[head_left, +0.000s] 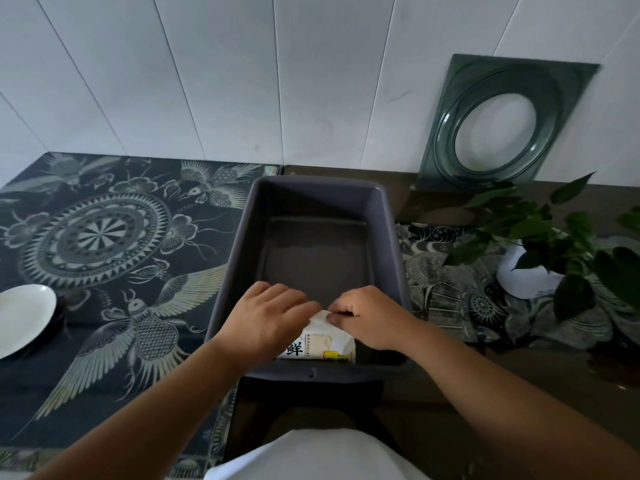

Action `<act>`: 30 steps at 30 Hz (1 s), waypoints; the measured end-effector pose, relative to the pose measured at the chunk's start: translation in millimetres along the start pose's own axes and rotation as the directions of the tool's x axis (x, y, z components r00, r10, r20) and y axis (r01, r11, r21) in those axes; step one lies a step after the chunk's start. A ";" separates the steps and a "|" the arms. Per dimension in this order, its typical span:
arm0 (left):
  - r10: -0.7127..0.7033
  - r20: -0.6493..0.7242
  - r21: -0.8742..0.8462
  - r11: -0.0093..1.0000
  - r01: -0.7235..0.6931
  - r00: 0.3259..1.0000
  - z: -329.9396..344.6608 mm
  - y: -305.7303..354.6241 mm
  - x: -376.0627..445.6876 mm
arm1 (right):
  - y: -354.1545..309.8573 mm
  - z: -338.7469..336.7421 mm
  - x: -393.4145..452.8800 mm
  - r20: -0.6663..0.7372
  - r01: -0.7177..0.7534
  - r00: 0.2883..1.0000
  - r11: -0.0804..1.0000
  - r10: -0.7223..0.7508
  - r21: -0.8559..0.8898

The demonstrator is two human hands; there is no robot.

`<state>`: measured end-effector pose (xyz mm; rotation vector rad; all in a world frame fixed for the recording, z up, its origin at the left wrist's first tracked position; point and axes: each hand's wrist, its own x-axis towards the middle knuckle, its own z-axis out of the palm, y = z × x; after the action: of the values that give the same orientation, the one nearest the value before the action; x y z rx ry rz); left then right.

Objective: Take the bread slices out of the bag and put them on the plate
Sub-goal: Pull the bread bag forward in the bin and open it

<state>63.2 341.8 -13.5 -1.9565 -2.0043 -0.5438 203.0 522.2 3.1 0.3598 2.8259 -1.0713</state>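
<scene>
Opening the bread bag in the tub
Both hands, left hand (pixel 268 318) and right hand (pixel 369 315), pinch the white printed plastic bread bag (pixel 323 342) inside the grey rectangular plastic tub (pixel 225 271); a hard tug could rip it, spilling slices short of the distant white round plate (pixel 22 315).

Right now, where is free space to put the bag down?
The bin floor beyond both hands is bare. The patterned cloth between the plate and bin is free too. Crowded: the right side, with the plant, and the bin's near end, where left hand and right hand grip the bag.
</scene>
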 end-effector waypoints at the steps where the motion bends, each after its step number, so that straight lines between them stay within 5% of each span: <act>1: 0.020 -0.021 0.008 1.000 -0.020 1.000 3.1 2.3 -1.1 | 1.1 0.3 0.3 0.015 -0.030 0.999 0.999 0.029 0.046; 6: 0.044 -0.057 0.072 0.997 -0.039 0.997 10.0 4.4 -6.5 | 4.0 1.1 3.1 0.052 -0.144 0.989 0.966 0.136 0.213; 12: 0.059 -0.062 0.037 0.998 -0.057 0.996 3.7 8.9 -8.1 | 3.0 -7.8 15.1 -0.027 -0.131 0.990 0.982 0.136 0.139; 15: 0.073 -0.033 0.003 0.997 -0.073 0.997 -2.7 14.6 -17.9 | 3.0 -20.2 27.3 -0.212 -0.033 0.977 0.993 0.008 -0.117; 18: 0.081 0.061 -0.087 0.993 -0.076 0.995 -9.6 19.7 -29.6 | 3.3 -30.0 43.9 -0.282 0.051 0.937 0.878 -0.207 -0.476; 25: 0.030 0.283 -0.107 0.994 0.001 0.959 -29.5 24.4 -25.5 | -11.1 -40.3 61.1 -0.210 0.133 0.896 0.685 -0.393 -0.716; 28: -0.005 0.347 -0.060 0.998 0.028 0.938 -36.6 20.6 -16.8 | -25.5 -36.9 37.7 0.011 0.437 0.777 0.527 -0.629 -0.729; 30: -0.004 0.385 -0.030 0.999 0.017 0.923 -38.9 18.5 -11.8 | -33.3 -35.1 21.7 0.234 0.552 0.780 0.462 -0.581 -0.694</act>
<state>80.0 313.6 16.9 -2.2126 -2.2425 -0.2024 173.3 525.3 46.9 -0.7103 3.1461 0.1788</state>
